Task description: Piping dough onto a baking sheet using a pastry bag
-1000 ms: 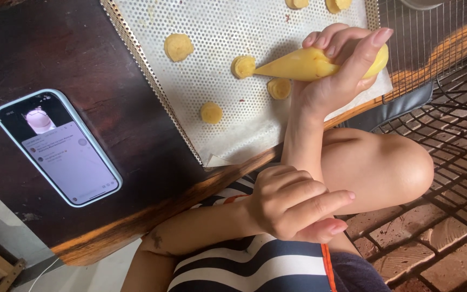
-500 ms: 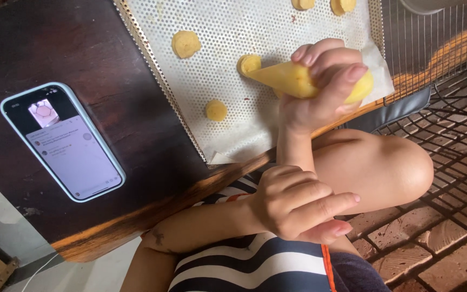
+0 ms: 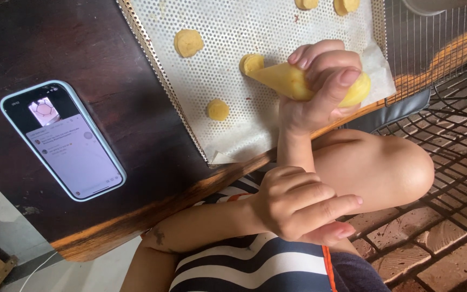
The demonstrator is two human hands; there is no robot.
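My right hand [image 3: 320, 89] is shut on a yellow piping bag [image 3: 285, 81] filled with dough. The bag's tip points left and touches a round yellow dollop [image 3: 251, 62] on a white perforated baking mat [image 3: 244, 127]. Other dollops lie on the mat at the upper left [image 3: 188, 42], in the lower middle [image 3: 218, 110] and along the top edge [image 3: 305, 3]. My left hand [image 3: 298, 208] rests loosely curled over my lap, below my right forearm, holding nothing. A bare knee [image 3: 385, 167] shows to its right.
A phone [image 3: 63, 140] with a lit screen lies on the dark wooden table [image 3: 114, 65] left of the mat. A wire rack [image 3: 433, 48] stands at the right over a brick floor [image 3: 433, 254]. The table edge runs diagonally above my striped shirt [image 3: 255, 265].
My right hand has curled tighter around the piping bag and slid along it toward the tip, covering a dollop near it. The left hand has stayed put.
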